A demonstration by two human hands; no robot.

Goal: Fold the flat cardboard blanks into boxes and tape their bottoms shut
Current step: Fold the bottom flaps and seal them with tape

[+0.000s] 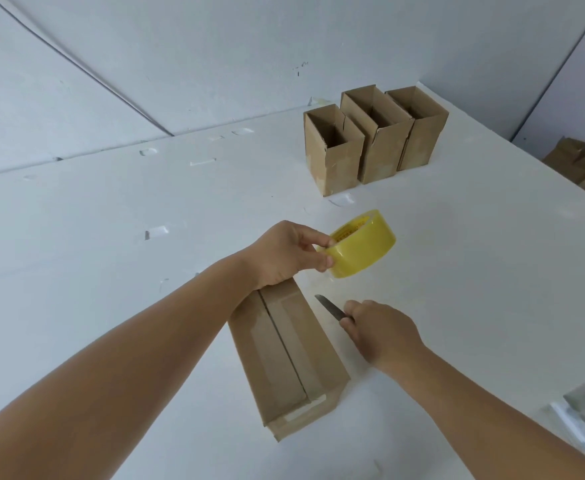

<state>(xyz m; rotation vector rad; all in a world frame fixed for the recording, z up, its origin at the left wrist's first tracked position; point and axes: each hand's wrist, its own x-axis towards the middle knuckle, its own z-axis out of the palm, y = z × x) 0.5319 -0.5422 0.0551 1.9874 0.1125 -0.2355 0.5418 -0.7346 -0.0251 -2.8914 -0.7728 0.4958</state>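
Your left hand (284, 252) pinches the tape roll (362, 244); your right hand (379, 332) grips the knife (332, 309). The box (286, 358) between them looks taped, so set it upright next.

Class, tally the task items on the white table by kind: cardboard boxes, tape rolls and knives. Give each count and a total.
Cardboard boxes: 4, three upright, one being taped
Yellow tape roll: 1
Knife: 1
Total: 6

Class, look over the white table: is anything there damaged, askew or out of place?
Small scraps of clear tape lie stuck about the table. The front standing box has a split in its rim.
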